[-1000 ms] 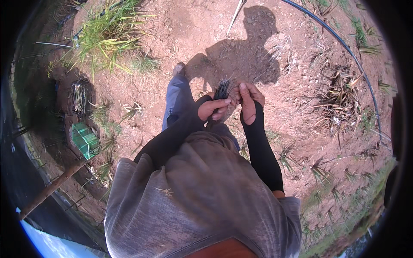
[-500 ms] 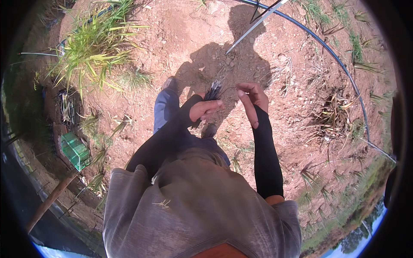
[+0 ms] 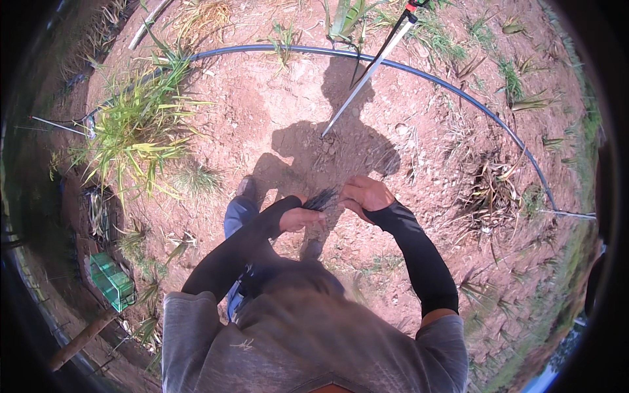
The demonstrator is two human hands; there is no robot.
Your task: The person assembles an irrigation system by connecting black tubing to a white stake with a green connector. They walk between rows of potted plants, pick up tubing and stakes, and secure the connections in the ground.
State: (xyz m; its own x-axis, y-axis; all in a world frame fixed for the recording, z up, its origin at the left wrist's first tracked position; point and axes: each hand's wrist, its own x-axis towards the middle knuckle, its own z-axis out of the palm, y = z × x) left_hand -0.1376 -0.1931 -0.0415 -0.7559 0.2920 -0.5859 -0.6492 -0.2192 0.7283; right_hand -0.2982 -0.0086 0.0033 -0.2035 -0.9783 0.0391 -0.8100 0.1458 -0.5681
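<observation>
Since the earlier frame, the right hand (image 3: 367,194) has come in from well apart to just beside the loose ends of the bundle of thin dark strands (image 3: 320,199). The bundle leans further to the right; the view has also shifted, with more of the blue hose (image 3: 458,95) and white stake (image 3: 367,72) showing.

Left hand (image 3: 301,219): wrapped around the bundle, thumb along it, strand ends fanning out past the fingers. Right hand: bent, thumb and fingers narrow; cannot tell whether a strand is pinched there. The bundle is held above bare reddish soil (image 3: 419,242).

Risks (judgement): a slack left grip could let strands slide out and scatter on the soil. Tangled ends could make one pull drag out several. Thin strands could be hard to part by touch. The stake stands ahead of the hands; a step forward could knock it.

Containers: green crate (image 3: 111,280) on the ground at far left, near a wooden pole (image 3: 82,339); contents cannot be made out. Above it, what looks like a dark tray with pale dry strips (image 3: 98,213) in it; kind unclear.
</observation>
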